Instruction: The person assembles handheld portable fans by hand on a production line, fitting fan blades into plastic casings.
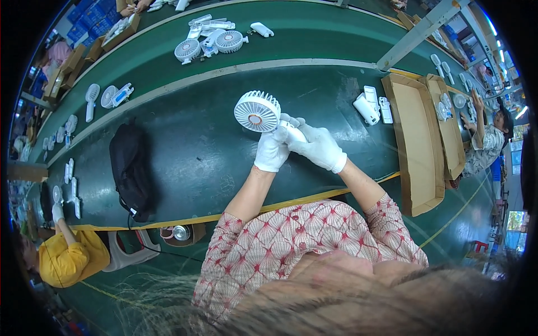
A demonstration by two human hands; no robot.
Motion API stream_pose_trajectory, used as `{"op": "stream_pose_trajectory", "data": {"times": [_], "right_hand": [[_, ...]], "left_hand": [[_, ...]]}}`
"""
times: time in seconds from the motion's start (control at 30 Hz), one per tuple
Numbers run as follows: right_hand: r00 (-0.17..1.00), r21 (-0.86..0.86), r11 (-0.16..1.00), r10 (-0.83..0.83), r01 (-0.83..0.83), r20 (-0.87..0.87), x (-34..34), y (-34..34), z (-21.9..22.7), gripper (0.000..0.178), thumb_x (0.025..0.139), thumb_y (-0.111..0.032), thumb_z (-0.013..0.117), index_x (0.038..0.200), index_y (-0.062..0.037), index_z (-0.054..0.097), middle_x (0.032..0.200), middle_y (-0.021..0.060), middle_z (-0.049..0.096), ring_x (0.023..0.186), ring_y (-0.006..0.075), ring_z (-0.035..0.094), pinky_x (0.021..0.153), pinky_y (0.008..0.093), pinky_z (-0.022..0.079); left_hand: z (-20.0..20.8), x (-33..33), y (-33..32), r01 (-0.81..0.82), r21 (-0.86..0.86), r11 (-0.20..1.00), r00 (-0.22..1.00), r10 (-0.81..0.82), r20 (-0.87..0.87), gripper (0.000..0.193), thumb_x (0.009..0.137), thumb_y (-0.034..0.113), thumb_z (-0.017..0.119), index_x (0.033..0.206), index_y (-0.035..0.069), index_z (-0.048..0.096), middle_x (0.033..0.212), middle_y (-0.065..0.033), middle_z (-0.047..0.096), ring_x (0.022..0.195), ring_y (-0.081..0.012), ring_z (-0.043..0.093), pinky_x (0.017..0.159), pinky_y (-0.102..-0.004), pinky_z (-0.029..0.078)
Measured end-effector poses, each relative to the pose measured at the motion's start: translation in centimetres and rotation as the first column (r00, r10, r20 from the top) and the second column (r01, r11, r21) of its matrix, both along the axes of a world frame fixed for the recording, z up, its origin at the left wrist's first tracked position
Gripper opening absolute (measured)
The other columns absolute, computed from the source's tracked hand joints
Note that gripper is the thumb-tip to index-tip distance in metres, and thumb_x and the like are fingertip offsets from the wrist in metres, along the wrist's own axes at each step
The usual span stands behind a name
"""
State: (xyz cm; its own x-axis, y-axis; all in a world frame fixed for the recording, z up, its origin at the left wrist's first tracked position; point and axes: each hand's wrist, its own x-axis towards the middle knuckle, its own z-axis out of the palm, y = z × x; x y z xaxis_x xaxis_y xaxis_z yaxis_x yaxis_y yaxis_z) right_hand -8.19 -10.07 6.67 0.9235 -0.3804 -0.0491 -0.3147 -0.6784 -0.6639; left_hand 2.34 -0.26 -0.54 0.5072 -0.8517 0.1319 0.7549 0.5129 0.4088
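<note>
A white handheld fan (256, 111) with a round slatted head is held above the green table, its head tilted toward the left. My left hand (273, 148), in a white glove, is wrapped round the lower part of the fan. Also gloved in white, my right hand (317, 147) closes on the fan's handle from the right side. Both hands meet at the handle and hide most of it. On the table to the right lie white plastic casing parts (368, 106), apart from my hands.
A black bag (130, 171) lies on the table at left. Cardboard trays (417, 145) stand at right. Several fans and parts (210, 39) lie on the far green belt (291, 33). A metal post (417, 38) rises at far right. Co-workers (73, 257) sit left and right.
</note>
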Motion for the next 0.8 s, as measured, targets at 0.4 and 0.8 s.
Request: {"op": "stream_pose_trajectory", "data": {"times": [0.4, 0.8], "right_hand": [[0.989, 0.525, 0.841, -0.148, 0.133, -0.013, -0.1, -1.3, -0.6, 0.032, 0.082, -0.030, 0.064, 0.090, 0.0005, 0.063, 0.077, 0.0076, 0.066, 0.062, 0.0135, 0.062, 0.057, 0.0258, 0.050], [0.989, 0.780, 0.611, -0.125, 0.136, -0.075, -0.3, -3.5, -3.1, 0.028, 0.081, -0.023, 0.063, 0.090, 0.0030, 0.062, 0.078, 0.0078, 0.065, 0.059, 0.0105, 0.059, 0.053, 0.0227, 0.048]], "left_hand": [[1.3, -0.4, -1.0, -0.086, 0.184, 0.979, 0.974, 0.044, 0.220, 0.048, 0.086, 0.014, 0.061, 0.127, 0.000, 0.042, 0.117, -0.0161, 0.060, 0.101, -0.0197, 0.060, 0.085, -0.0311, 0.050], [2.1, -1.0, -2.1, -0.247, 0.410, 0.878, 0.913, 0.068, 0.403, 0.028, 0.085, 0.011, 0.055, 0.108, -0.003, 0.062, 0.091, -0.0065, 0.066, 0.072, -0.0093, 0.061, 0.060, -0.0220, 0.048]]}}
